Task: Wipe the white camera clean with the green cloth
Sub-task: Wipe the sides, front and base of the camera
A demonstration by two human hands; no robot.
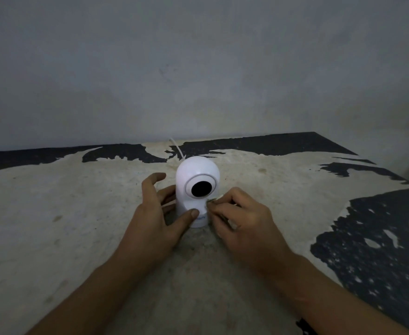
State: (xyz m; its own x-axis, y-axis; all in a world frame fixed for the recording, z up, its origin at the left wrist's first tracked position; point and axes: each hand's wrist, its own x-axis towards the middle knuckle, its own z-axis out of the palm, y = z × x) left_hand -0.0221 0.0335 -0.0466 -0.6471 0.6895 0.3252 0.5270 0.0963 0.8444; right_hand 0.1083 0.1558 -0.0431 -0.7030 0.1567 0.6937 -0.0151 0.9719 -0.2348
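Observation:
The white camera (197,175) stands upright in the middle of the table, its round black lens facing me. My left hand (154,213) grips its base from the left, thumb pressed on the front and fingers wrapped behind. My right hand (242,220) is closed on the green cloth (213,200), mostly hidden in the fingers, with a small bunched bit pressed against the camera's lower right side.
The table top (77,213) is worn pale with dark patches along the back and at the right. A white cable (178,148) runs from behind the camera toward the grey wall (198,68). The table's right edge lies near the dark patch.

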